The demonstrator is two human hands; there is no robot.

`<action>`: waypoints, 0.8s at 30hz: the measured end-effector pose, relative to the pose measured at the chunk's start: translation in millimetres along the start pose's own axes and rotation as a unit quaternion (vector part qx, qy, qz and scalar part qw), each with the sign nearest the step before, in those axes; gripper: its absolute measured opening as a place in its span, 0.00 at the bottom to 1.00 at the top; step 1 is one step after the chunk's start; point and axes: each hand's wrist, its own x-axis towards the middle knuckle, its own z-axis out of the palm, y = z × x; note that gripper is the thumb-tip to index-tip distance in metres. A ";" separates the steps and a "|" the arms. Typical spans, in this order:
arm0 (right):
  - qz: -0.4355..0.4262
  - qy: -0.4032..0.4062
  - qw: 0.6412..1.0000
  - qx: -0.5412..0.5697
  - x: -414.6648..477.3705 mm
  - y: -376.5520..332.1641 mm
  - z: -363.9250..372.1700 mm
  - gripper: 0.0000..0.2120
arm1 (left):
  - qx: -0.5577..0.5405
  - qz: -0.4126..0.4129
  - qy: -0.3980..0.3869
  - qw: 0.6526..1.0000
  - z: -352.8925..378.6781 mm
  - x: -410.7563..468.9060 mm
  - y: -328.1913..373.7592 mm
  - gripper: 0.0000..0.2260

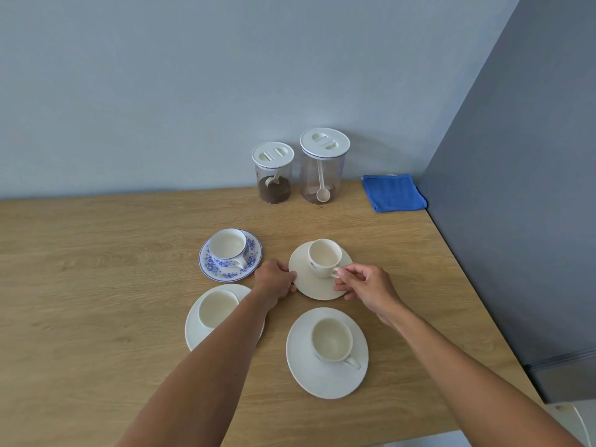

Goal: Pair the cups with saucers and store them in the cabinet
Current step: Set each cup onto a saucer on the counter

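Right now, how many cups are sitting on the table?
4, each on a saucer: the blue-flowered cup far left; the far-right cup, its handle pinched by the right hand; the near-left cup, partly behind the left forearm; the near-right cup. None seems hidden.

blue floral cup [227,248] on a matching blue floral saucer [230,255]; 3 plain white cups and saucers; bright blue cloth [392,192]; light wood table [96,269].

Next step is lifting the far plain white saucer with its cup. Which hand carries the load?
Left, probably. The left hand grips the plain white saucer by its left rim. The right hand only pinches the handle of the small white cup, good for steadying.
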 end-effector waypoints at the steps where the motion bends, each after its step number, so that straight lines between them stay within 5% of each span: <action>1: -0.002 0.002 1.000 -0.009 -0.5 0.3 -0.5 0.06 | -0.002 0.002 0.001 1.000 0.3 -0.8 -0.6 0.05; 24: -0.083 -0.044 0.948 -0.303 -52.7 28.2 -20.3 0.26 | 0.165 0.116 0.012 0.979 -0.9 -69.3 -36.9 0.20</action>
